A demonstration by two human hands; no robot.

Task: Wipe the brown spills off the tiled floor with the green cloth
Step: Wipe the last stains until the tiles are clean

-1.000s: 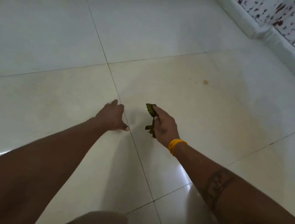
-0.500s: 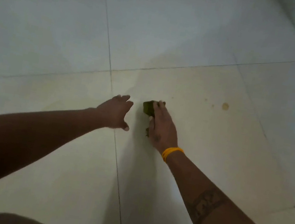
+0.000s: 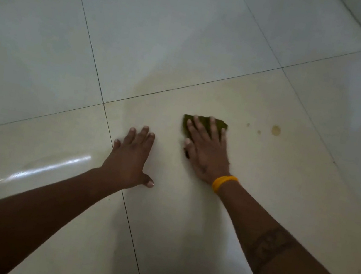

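Head view: right hand (image 3: pixel 206 150) spread flat, pressing the green cloth (image 3: pixel 203 122) to the tiled floor (image 3: pixel 260 198).
Cloth mostly hidden beneath fingers; left hand (image 3: pixel 129 159) open, empty; brown spills (image 3: pixel 276 130) faint, apart.

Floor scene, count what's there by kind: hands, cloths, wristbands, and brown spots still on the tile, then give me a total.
Hands: 2, left hand flat on the tile, right hand pressing the cloth
Cloths: 1, green cloth
Wristbands: 1, yellow wristband
Brown spots: 3, one big spot, two small spots
Total: 7
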